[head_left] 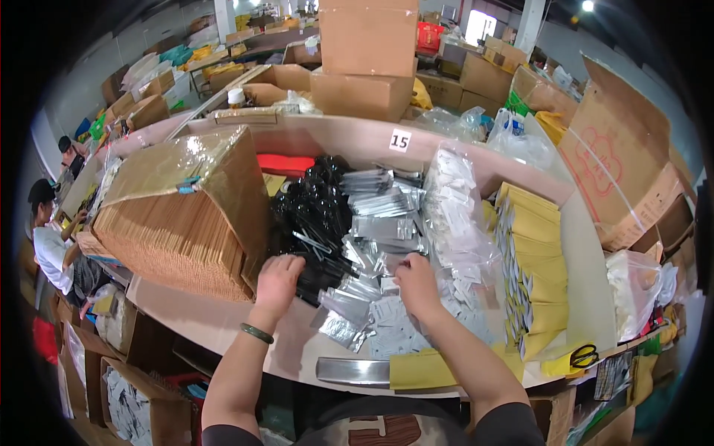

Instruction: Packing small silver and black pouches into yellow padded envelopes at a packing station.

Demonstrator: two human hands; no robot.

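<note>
My left hand (281, 281), a green bangle on its wrist, reaches to the near edge of a heap of glossy black items (316, 212). Its fingers are curled in, and anything inside them is hidden. Over a spread of flat silver packets (383, 227), my right hand (418, 282) has its thumb and fingertips pinched together. What sits in that pinch is too small to make out. Small white cards (398, 331) lie loose just below the right hand. Beside them is a clear plastic bag (454, 201) of white pieces.
A carton packed with brown envelopes (178, 230) stands at left. Yellow padded envelopes (532, 260) are stacked at right. Along the front edge lie a metal strip (353, 370), a yellow envelope (424, 369) and black-handled scissors (584, 357). A co-worker (52, 238) sits far left.
</note>
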